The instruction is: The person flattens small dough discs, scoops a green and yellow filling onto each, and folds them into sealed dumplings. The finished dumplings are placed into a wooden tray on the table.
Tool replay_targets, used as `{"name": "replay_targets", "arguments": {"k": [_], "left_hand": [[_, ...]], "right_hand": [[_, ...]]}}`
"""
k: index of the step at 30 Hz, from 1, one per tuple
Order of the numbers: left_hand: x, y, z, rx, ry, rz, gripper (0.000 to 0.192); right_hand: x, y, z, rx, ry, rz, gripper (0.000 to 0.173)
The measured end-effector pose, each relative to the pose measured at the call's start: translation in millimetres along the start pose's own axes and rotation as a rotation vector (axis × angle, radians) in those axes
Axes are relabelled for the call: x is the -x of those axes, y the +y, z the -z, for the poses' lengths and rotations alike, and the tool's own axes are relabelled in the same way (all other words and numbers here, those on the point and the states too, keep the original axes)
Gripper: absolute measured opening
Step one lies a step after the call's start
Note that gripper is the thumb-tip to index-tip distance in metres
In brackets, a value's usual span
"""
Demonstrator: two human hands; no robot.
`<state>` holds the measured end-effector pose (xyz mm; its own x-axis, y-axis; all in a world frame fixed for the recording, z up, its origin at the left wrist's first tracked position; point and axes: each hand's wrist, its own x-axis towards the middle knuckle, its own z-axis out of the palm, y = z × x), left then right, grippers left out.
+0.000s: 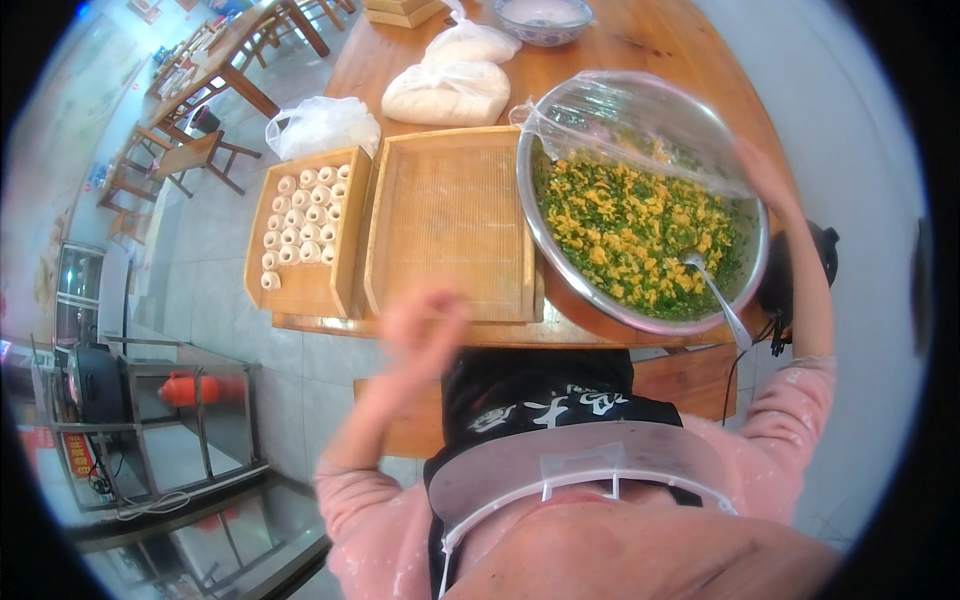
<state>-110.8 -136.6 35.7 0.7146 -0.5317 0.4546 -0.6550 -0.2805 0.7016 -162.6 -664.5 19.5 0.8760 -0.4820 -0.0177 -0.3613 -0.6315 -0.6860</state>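
Note:
On the right of the table stands a wide steel bowl of chopped greens mixed with yellow bits that look like scrambled egg. Clear plastic film covers its far part. My right hand is at the bowl's right rim, gripping the film's edge. A metal spoon rests in the filling, its handle over the near rim. My left hand, blurred by motion, hovers over the near edge of a wooden tray with a slatted base. Its fingers look curled; nothing shows in them.
Left of that tray, another wooden tray holds several small ring-shaped dough pieces. Behind are a white plastic bag, bagged dough and a blue-patterned bowl. A black appliance with a cord sits by the wall.

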Motion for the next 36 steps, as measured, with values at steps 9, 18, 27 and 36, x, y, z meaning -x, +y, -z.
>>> {"name": "replay_targets", "arguments": {"k": [9,18,27,36], "left_hand": [[-190,-190,168,-0.854,0.089,0.287,0.061],[-244,-185,169,0.24,0.343,0.563,0.025],[-306,-89,158,0.464,-0.02,0.225,0.041],[-316,-57,122,0.759,0.104,0.038,0.037]], "right_hand": [[-35,-51,21,0.392,0.004,-0.023,0.054],[-64,-263,-99,0.187,-0.226,0.669,0.043],[-74,-383,-233,-0.122,-0.14,0.822,0.078],[-155,-439,-279,-0.124,0.103,0.808,0.034]]}}
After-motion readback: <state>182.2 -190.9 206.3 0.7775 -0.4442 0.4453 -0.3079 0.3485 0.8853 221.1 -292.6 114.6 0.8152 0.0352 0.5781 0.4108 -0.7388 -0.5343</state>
